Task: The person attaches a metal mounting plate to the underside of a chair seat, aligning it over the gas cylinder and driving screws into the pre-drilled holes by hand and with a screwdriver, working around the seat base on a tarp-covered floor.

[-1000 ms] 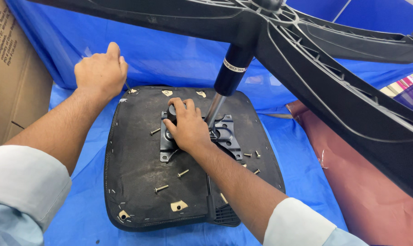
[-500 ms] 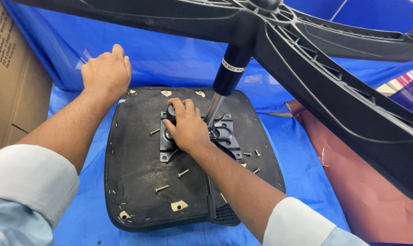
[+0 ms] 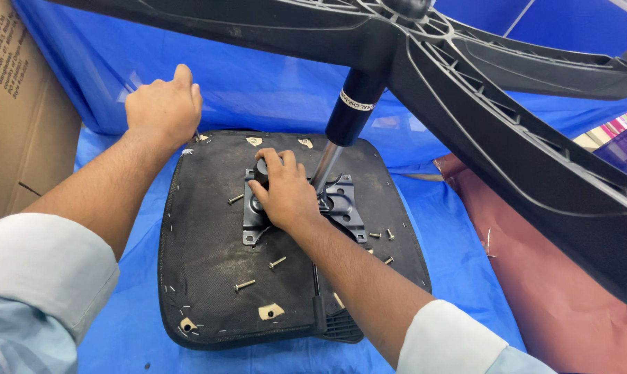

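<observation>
Mid-frame, mounting plate (image 3: 303,208) on upturned seat (image 3: 210,277) is gripped by right hand (image 3: 284,194); left hand (image 3: 162,104), fingers curled, braces upper-left edge. Loose bolts (image 3: 244,284) need fitting next.

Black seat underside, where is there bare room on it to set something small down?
Free: the left strip of the black upturned seat base, between its edge and the metal mounting plate. Crowded: the centre, under the right hand and grey gas cylinder, and the right side, strewn with loose bolts. The left hand covers the far-left corner.
</observation>
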